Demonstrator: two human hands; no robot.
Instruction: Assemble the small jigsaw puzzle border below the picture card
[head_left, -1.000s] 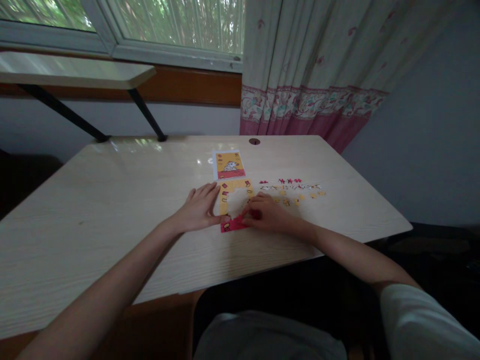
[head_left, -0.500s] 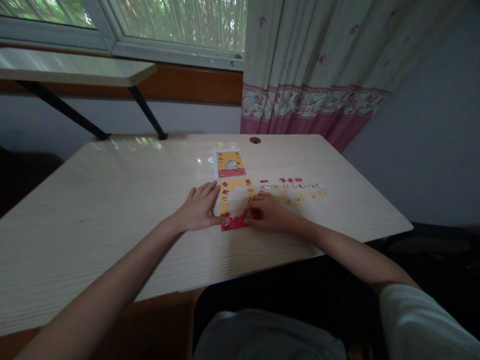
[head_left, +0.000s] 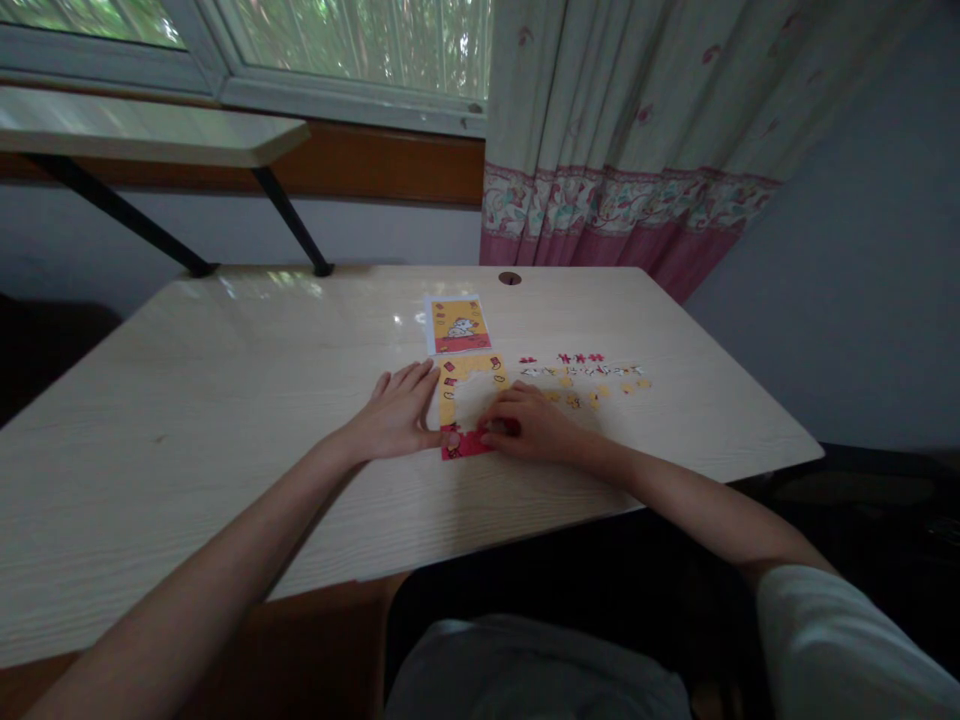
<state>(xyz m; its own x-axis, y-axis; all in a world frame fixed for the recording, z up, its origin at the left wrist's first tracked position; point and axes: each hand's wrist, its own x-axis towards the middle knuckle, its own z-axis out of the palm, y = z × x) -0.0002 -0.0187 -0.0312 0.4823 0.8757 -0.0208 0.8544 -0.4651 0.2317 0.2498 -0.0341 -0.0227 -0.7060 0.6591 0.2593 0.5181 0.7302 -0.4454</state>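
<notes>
A part-filled jigsaw puzzle, yellow above with a red strip along the bottom, lies on the table with a pale gap in its middle. My left hand rests flat at its left edge, fingers spread, thumb on the lower left corner. Over the red strip, my right hand is closed in a pinch on a puzzle piece, mostly hidden by the fingers. Loose pieces lie to the right in rows: red pieces, white pieces and yellow pieces. Behind the puzzle is a reference picture of a white animal.
The wooden table has a round cable hole near its back edge. A raised shelf on black legs stands at the back left. Behind are a window and a curtain; a wall is on the right.
My right hand has shifted slightly left along the red strip, still pinched. My left hand stays in place on the puzzle's edge.
</notes>
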